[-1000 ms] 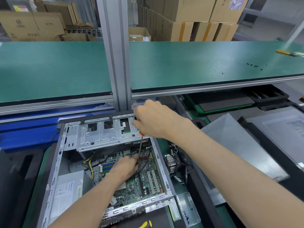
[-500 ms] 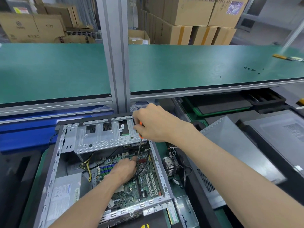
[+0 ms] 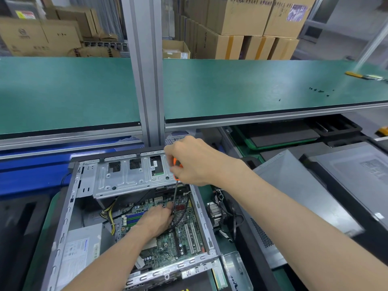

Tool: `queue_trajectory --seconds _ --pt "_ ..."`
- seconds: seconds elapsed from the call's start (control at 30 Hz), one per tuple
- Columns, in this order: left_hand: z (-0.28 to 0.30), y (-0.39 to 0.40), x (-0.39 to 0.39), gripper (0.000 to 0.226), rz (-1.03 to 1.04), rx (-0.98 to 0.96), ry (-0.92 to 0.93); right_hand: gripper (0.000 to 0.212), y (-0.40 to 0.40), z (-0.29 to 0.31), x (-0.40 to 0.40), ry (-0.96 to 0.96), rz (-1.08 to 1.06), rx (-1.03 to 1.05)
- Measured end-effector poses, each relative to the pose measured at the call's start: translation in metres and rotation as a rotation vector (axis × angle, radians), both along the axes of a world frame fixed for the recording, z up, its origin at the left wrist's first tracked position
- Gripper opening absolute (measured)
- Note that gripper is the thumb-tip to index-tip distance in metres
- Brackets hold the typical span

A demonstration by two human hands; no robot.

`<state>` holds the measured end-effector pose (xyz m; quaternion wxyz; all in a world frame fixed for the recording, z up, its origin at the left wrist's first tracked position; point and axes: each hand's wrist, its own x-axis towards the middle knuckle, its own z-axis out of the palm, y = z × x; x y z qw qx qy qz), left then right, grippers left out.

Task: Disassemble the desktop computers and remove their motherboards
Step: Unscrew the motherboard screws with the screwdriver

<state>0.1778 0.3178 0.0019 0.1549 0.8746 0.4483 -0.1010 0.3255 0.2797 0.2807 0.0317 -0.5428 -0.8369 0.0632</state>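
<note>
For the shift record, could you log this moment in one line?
right hand grips screwdriver | left hand steadies its tip on motherboard | case open

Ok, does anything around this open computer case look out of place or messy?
Small black screws lie scattered loose on the green shelf mat at upper right, and a finned metal heatsink with tangled wires sits outside the grey case.

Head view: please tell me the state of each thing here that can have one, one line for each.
computer case: open, side cover off, lying flat
motherboard: still inside the case
screwdriver: upright, tip down at the board
right hand: grips the screwdriver handle
left hand: rests on the board, fingers at the shaft
power supply: still in the case
</note>
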Motion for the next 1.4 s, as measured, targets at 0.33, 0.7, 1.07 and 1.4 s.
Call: queue_trajectory --seconds 0.33,0.7,1.07,1.4 --pt "0.0 -0.002 0.002 0.036 0.011 -0.028 0.019 0.038 -0.003 0.0 -0.006 -0.148 -0.142 0.178" --pt "-0.001 0.0 0.003 0.038 0.006 -0.005 0.036 0.013 -0.002 0.002 -0.002 0.106 -0.001 -0.028" --pt "0.0 0.001 0.001 0.038 0.017 -0.006 0.017 0.021 0.002 0.005 -0.004 0.075 0.052 -0.087" --pt "-0.001 0.001 0.002 0.036 0.032 -0.026 0.01 0.012 0.002 -0.002 -0.01 -0.051 -0.069 0.077"
